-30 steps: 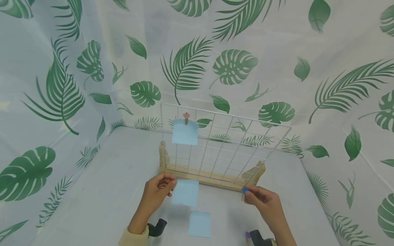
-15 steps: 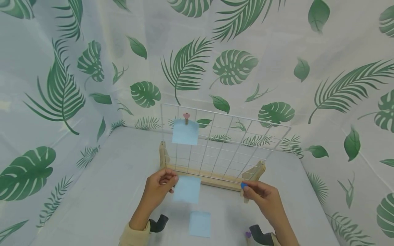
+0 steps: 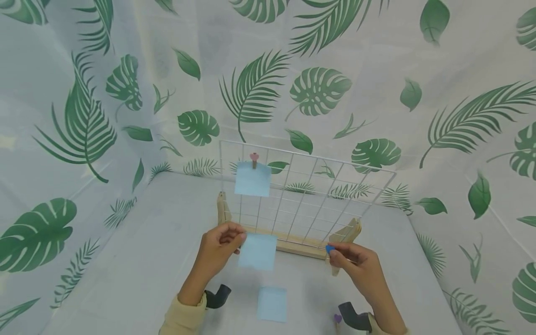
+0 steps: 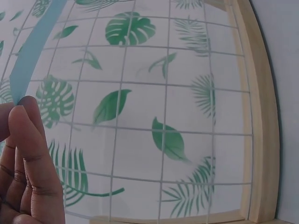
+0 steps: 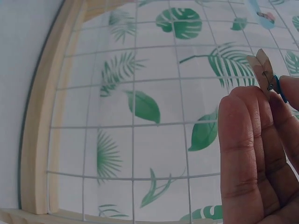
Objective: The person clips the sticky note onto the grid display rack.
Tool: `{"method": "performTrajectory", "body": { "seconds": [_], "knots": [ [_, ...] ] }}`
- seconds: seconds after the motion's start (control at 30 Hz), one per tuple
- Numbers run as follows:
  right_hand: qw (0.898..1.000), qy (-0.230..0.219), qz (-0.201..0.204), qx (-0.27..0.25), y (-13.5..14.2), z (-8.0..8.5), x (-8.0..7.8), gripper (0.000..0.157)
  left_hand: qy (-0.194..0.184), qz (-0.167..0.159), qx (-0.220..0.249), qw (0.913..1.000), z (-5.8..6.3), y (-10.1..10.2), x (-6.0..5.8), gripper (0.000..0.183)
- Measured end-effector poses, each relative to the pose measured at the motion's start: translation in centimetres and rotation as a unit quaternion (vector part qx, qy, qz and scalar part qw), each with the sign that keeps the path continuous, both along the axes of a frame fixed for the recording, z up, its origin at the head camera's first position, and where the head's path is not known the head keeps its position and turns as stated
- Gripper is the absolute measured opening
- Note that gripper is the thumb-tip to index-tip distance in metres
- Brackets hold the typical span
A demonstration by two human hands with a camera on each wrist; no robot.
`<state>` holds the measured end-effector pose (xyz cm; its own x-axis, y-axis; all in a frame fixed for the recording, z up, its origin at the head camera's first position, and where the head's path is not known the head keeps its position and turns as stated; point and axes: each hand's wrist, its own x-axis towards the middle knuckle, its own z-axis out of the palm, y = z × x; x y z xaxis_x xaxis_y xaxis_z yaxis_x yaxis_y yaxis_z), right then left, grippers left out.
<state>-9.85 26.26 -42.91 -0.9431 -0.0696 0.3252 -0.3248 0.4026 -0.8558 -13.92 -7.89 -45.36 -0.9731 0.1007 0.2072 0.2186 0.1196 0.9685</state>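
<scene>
In the head view my left hand (image 3: 219,249) pinches a light blue sticky note (image 3: 258,251) by its upper left corner, in front of the rack's wooden base. That note (image 4: 35,51) appears nearly edge-on in the left wrist view. My right hand (image 3: 362,267) pinches a small wooden clothespin with a blue heart (image 3: 330,250), near the base's right end. The right wrist view shows the clothespin's wooden legs (image 5: 261,67) pointing up past the fingertips. Behind both hands stands a white wire grid (image 3: 310,195). A pink-heart clothespin (image 3: 254,158) fastens another blue note (image 3: 253,179) to its upper left.
A third blue sticky note (image 3: 272,304) lies on the white table (image 3: 138,260) nearer to me. Close to the right wrist's black camera mount (image 3: 353,317) is a purple-heart clothespin (image 3: 337,319). Leaf-printed sheeting (image 3: 167,37) surrounds the table at the back and sides.
The left hand has moved the note up and slightly right, closer to the grid. My right hand has shifted a little up and left with the blue-heart clothespin.
</scene>
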Motion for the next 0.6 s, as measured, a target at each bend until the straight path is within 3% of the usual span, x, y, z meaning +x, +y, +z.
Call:
{"method": "performTrajectory", "body": {
  "seconds": [0.6],
  "knots": [
    [0.999, 0.028, 0.018, -0.008, -0.45, 0.67, -0.87, 0.015, 0.029, -0.021, -0.006, 0.9993, 0.89, 0.58, -0.68, 0.006]
  ]
}}
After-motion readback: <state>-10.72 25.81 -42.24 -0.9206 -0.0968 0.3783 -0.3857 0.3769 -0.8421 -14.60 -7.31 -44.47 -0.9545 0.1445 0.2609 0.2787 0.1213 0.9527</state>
